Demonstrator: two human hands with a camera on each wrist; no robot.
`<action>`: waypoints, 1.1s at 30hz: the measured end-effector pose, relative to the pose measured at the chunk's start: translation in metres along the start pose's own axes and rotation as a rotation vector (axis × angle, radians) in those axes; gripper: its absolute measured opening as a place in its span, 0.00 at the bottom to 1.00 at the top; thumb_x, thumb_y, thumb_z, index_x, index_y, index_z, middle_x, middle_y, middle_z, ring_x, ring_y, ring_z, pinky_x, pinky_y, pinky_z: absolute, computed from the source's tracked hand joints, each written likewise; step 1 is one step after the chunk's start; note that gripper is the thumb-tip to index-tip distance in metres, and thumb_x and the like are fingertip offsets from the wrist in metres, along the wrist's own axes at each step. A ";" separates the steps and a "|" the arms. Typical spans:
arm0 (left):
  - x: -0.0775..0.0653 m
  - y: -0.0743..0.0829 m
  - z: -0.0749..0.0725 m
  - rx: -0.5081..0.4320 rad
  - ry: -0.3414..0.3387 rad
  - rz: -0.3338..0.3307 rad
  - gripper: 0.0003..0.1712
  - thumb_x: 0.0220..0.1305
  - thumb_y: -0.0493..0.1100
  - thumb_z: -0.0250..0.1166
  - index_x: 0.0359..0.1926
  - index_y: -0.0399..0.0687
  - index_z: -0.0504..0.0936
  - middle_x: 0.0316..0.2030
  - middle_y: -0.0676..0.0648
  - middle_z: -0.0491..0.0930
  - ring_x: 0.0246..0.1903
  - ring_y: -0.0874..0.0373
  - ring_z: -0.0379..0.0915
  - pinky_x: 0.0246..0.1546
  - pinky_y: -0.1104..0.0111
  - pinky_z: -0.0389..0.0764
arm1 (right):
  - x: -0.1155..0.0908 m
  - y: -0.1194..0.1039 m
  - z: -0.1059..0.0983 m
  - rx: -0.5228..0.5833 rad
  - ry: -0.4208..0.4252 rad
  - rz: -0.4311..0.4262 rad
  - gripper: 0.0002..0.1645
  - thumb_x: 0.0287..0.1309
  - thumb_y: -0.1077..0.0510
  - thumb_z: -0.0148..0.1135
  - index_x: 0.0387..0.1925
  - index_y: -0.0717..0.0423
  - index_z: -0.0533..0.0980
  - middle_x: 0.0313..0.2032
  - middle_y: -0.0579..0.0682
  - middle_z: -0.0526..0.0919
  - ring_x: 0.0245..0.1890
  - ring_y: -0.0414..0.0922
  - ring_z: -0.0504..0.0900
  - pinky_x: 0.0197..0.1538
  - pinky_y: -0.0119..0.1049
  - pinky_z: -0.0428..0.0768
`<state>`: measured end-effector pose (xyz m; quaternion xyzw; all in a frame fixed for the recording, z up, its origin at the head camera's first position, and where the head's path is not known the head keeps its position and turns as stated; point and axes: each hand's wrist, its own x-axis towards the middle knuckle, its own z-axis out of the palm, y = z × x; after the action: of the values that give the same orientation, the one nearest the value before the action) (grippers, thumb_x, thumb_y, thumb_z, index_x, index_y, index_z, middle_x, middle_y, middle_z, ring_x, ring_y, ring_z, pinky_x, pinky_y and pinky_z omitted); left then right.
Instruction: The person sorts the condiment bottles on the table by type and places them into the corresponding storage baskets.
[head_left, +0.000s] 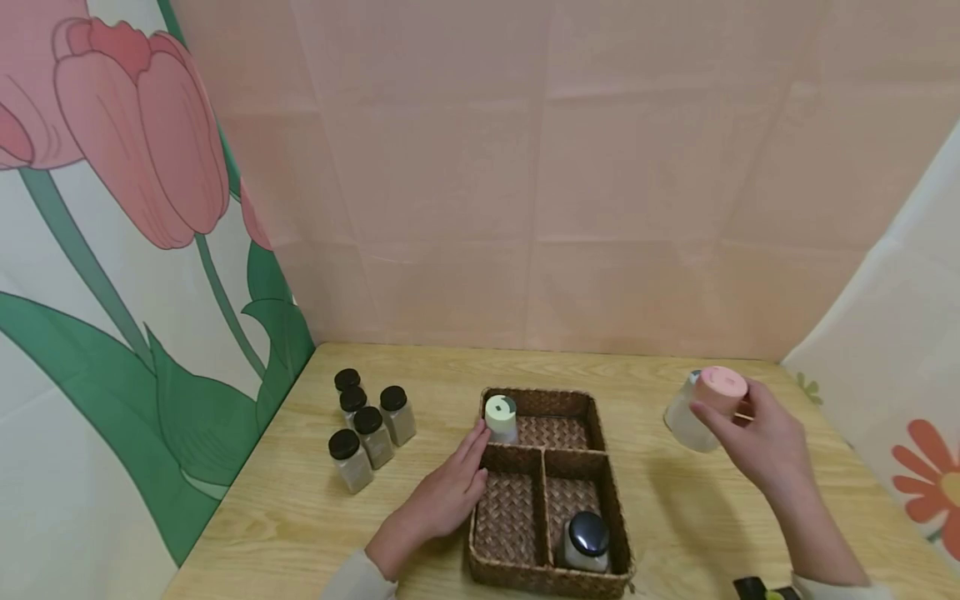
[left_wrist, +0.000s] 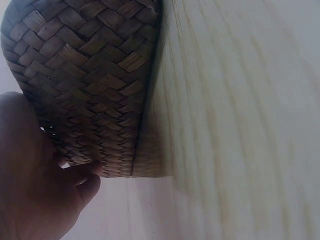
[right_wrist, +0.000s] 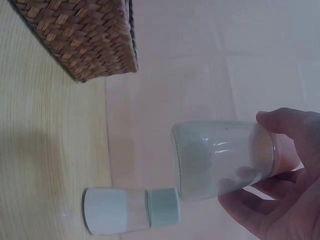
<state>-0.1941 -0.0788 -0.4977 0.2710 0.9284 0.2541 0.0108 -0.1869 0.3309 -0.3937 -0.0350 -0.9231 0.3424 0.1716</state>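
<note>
My right hand [head_left: 765,437] grips a clear glass jar [right_wrist: 220,157] by its pink lid [head_left: 722,392], holding it raised and tilted to the right of the woven basket [head_left: 617,508]. Beneath that jar in the right wrist view stands another jar with a pale green lid [right_wrist: 164,207], whitish in its lower part. My left hand [head_left: 447,492] rests along the basket's left wall, its fingers extended against the weave. Inside the wide back compartment is a jar with a light green lid [head_left: 501,414], at the left end. The front right compartment holds a jar with a shiny dark lid [head_left: 588,535].
Several square jars with black lids [head_left: 367,421] stand grouped on the wooden table [head_left: 277,500], left of the basket. A black object [head_left: 750,588] shows at the bottom edge by the right sleeve. A pinkish cloth [head_left: 540,183] hangs behind the table.
</note>
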 end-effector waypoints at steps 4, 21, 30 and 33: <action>0.000 0.000 0.000 -0.002 0.000 0.000 0.33 0.74 0.50 0.36 0.74 0.57 0.35 0.73 0.56 0.29 0.71 0.59 0.37 0.65 0.58 0.60 | 0.001 -0.005 0.003 0.000 -0.009 -0.018 0.46 0.52 0.38 0.63 0.63 0.63 0.62 0.51 0.69 0.74 0.48 0.66 0.76 0.25 0.27 0.77; 0.000 0.000 0.000 -0.004 0.002 0.002 0.33 0.74 0.51 0.36 0.74 0.56 0.35 0.73 0.56 0.28 0.71 0.60 0.36 0.65 0.58 0.60 | 0.009 -0.030 0.018 0.000 -0.024 -0.093 0.46 0.54 0.37 0.61 0.62 0.64 0.62 0.48 0.66 0.75 0.47 0.66 0.76 0.32 0.48 0.82; 0.000 0.001 -0.001 -0.003 -0.004 -0.003 0.32 0.75 0.51 0.35 0.74 0.56 0.35 0.73 0.56 0.28 0.71 0.60 0.36 0.65 0.57 0.60 | 0.017 -0.051 0.032 0.034 -0.021 -0.154 0.42 0.53 0.38 0.63 0.60 0.61 0.65 0.45 0.63 0.77 0.45 0.63 0.79 0.35 0.51 0.81; 0.000 0.001 -0.001 0.000 -0.004 -0.005 0.32 0.75 0.51 0.35 0.74 0.56 0.35 0.73 0.55 0.28 0.71 0.60 0.35 0.65 0.57 0.60 | 0.018 -0.055 0.036 0.045 -0.026 -0.157 0.41 0.52 0.37 0.63 0.59 0.60 0.66 0.45 0.62 0.78 0.45 0.62 0.79 0.36 0.51 0.82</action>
<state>-0.1937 -0.0789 -0.4966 0.2690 0.9290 0.2537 0.0133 -0.2131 0.2697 -0.3781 0.0460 -0.9172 0.3490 0.1866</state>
